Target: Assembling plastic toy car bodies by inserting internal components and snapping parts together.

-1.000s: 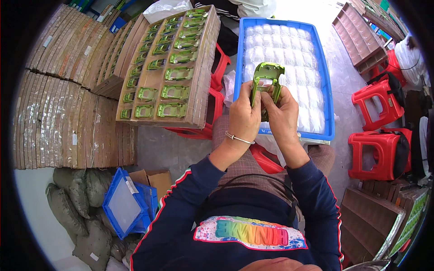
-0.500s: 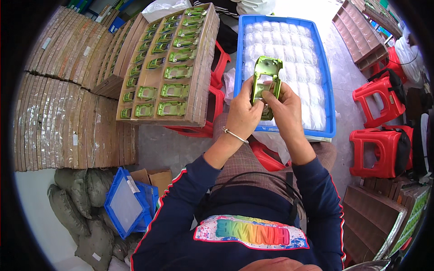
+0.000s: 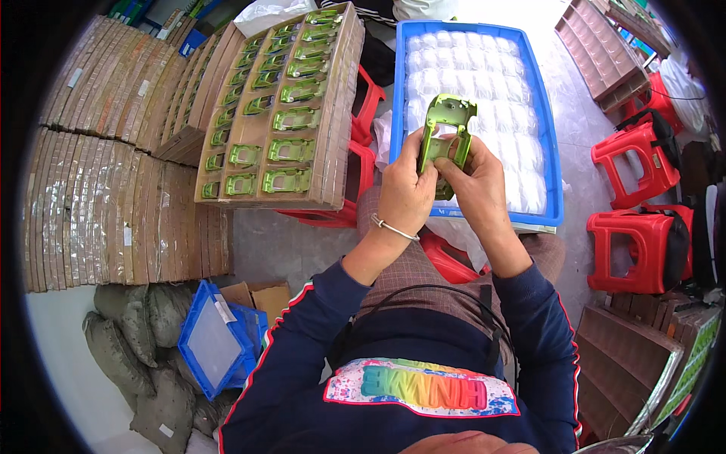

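Green plastic frame (image 3: 446,132) gripped by both the left hand (image 3: 404,193) and right hand (image 3: 476,178) above a blue crate (image 3: 552,174), where loosened fingers could drop it.

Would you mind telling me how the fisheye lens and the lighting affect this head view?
Head view: a dark round border cuts the corners; the cardboard stacks bow near the rim; daylight washes out the floor at upper right; both hands and the green plastic part stay sharp and evenly lit.
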